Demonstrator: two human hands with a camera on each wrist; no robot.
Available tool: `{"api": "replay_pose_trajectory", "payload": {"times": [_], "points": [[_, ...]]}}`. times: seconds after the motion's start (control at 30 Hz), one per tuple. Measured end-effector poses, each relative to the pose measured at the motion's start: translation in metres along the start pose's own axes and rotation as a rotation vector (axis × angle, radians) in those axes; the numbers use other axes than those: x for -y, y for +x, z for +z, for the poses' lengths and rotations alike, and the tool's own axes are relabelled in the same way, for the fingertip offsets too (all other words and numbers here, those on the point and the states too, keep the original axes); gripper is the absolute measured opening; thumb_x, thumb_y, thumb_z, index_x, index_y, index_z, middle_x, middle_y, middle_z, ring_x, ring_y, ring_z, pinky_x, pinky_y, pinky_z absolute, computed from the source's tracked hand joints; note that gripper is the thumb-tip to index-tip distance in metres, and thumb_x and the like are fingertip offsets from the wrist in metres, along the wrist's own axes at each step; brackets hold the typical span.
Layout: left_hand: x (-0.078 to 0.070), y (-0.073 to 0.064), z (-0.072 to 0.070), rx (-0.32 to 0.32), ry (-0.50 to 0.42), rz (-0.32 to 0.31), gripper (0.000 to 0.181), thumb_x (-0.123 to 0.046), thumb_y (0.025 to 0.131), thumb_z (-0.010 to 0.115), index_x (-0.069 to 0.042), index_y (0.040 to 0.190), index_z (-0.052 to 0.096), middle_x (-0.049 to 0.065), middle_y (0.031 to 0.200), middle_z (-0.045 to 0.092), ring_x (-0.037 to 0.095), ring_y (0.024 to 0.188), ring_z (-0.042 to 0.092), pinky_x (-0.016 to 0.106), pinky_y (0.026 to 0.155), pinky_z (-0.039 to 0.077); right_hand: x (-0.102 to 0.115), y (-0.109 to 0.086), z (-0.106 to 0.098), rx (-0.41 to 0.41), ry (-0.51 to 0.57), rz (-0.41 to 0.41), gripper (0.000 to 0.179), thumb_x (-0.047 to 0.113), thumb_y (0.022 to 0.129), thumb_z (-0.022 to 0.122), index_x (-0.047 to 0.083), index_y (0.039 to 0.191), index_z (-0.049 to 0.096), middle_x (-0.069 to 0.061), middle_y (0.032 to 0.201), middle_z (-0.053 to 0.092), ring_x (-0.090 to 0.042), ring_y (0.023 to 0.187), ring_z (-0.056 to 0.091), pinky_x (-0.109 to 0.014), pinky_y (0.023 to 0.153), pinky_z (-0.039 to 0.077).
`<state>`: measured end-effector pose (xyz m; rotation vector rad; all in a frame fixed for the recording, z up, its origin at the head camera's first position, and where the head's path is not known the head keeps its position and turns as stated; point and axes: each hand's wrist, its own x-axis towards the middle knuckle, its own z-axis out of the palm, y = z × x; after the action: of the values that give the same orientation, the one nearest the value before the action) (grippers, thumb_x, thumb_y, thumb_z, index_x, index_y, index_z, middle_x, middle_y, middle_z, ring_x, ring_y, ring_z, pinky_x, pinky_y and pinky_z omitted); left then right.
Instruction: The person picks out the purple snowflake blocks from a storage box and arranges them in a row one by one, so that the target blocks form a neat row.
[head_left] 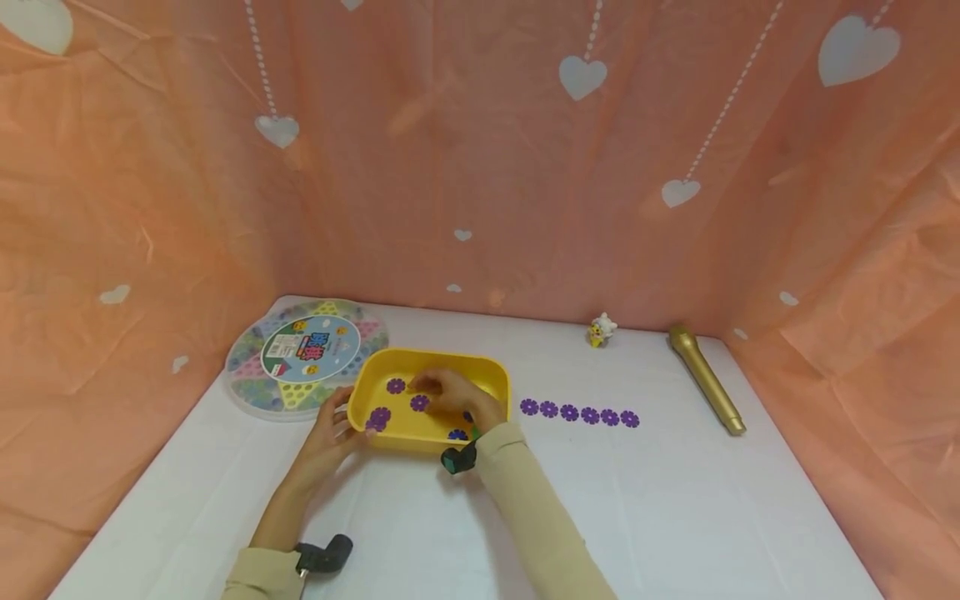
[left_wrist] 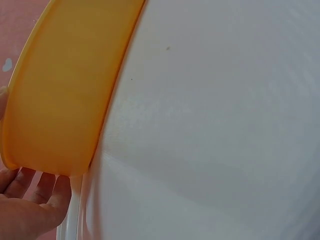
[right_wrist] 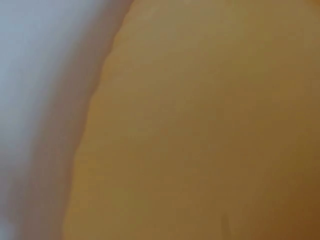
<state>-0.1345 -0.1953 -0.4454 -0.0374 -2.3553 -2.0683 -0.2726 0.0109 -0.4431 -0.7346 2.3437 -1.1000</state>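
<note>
Head view: yellow tray [head_left: 431,447] sits on the white desk [head_left: 675,517], left of its middle, closer to the far edge than the near one. Left hand [head_left: 330,433] grips the tray's left end, fingers curled against the outside, thumb at the near-left corner. Right hand [head_left: 452,393] is down inside the tray, fingers bent toward the bottom (can't tell if they pinch a piece, fingertips too small). Around it in the tray: purple flower discs [head_left: 396,386], with an overlapping clump at the near-left corner, plus blue [head_left: 457,435] and green bits by the near wall, partly hidden by the right wrist. Off the tray's right end, six purple discs [head_left: 570,412] lie flat in a row, roughly along the line of the far edge. Round game board [head_left: 311,350] with a star pattern and a printed label lies at the desk's far-left corner, beside the tray. Small white-and-yellow figurine [head_left: 598,331] stands near the far edge, right of middle; gold stick [head_left: 705,379] lies slanted by the far-right corner. Peach backdrop [head_left: 450,192] with white hearts behind.

Left wrist view: tray's outer wall runs down the left side; fingertips press its end, thumb just showing at the picture's left edge.

Right wrist view: blurry yellow surface (likely tray), whitish strip at left; fingers out of shot, grip unreadable.
</note>
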Motion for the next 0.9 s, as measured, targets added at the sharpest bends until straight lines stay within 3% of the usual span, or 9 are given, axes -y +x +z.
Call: {"api": "replay_pose_trajectory", "payload": {"times": [0.37, 0.67, 0.77, 0.9], "points": [[-0.0024, 0.0002, 0.0014, -0.020, 0.015, -0.014, 0.079, -0.003, 0.083, 0.065, -0.004, 0.145, 0.015, 0.021, 0.148, 0.018, 0.038, 0.128, 0.031, 0.006, 0.086, 0.036, -0.0008, 0.0018, 0.0026, 0.009, -0.001, -0.053, 0.028, 0.000, 0.082, 0.068, 0.009, 0.109, 0.067, 0.002, 0.106, 0.065, -0.012, 0.100, 0.057, -0.022, 0.093, 0.045], [-0.0028, 0.0008, 0.0016, -0.024, 0.017, -0.001, 0.079, -0.001, 0.083, 0.064, -0.003, 0.145, 0.014, 0.021, 0.147, 0.018, 0.038, 0.127, 0.032, 0.006, 0.087, 0.035, 0.0035, 0.0025, 0.0004, 0.011, -0.056, -0.036, 0.023, 0.007, 0.081, 0.070, 0.008, 0.104, 0.069, 0.002, 0.098, 0.066, -0.010, 0.088, 0.057, -0.021, 0.086, 0.048], [-0.0023, 0.0009, 0.0013, -0.025, 0.027, 0.002, 0.080, -0.001, 0.083, 0.064, -0.002, 0.145, 0.014, 0.021, 0.147, 0.018, 0.038, 0.126, 0.033, 0.011, 0.092, 0.035, 0.0039, 0.0025, 0.0004, 0.009, -0.081, -0.045, 0.022, 0.009, 0.081, 0.071, 0.008, 0.103, 0.070, 0.003, 0.095, 0.066, -0.009, 0.086, 0.057, -0.020, 0.084, 0.048], [-0.0019, 0.0003, 0.0016, -0.022, 0.026, -0.015, 0.079, -0.003, 0.083, 0.065, -0.004, 0.145, 0.015, 0.020, 0.147, 0.019, 0.037, 0.127, 0.032, 0.028, 0.102, 0.035, 0.0033, 0.0015, 0.0021, 0.007, -0.095, -0.069, 0.019, 0.010, 0.081, 0.071, 0.010, 0.100, 0.070, 0.004, 0.091, 0.065, -0.009, 0.083, 0.056, -0.018, 0.080, 0.048]]}}
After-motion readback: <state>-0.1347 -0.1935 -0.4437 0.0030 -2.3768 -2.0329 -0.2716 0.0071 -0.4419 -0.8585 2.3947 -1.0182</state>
